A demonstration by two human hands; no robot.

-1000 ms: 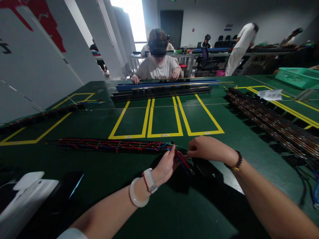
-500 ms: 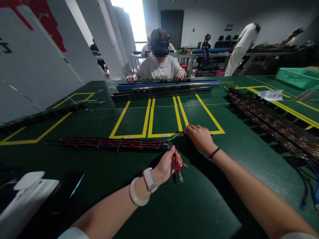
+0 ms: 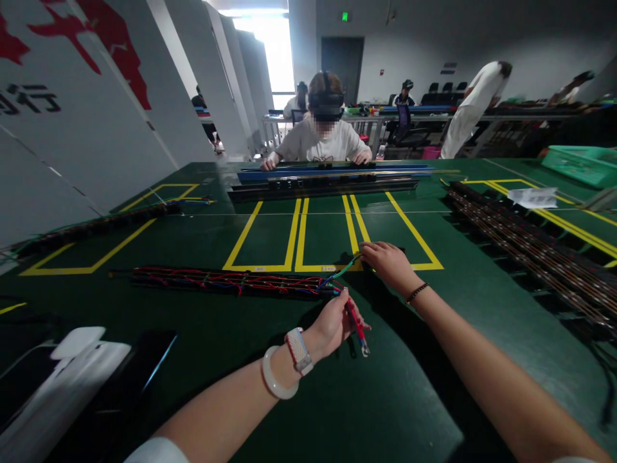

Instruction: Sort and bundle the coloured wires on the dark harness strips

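A long, slim black strip [image 3: 226,281], laced with thin red wires, lies flat on the smooth green table [image 3: 409,399], its long axis running left to right, loose leads at the right end. There the left hand [image 3: 332,326] grips red leads [image 3: 355,321] with shiny metal tips; the right hand [image 3: 389,265] pinches a flexible green wire [image 3: 346,267].

One red wire bundle [image 3: 356,321], one green basket [image 3: 581,168]

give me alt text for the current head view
A left hand holds red wires and a right hand a green wire, at the end of a long black wired strip lying on a green table. Across it, a co-worker is behind long blue and black rails.
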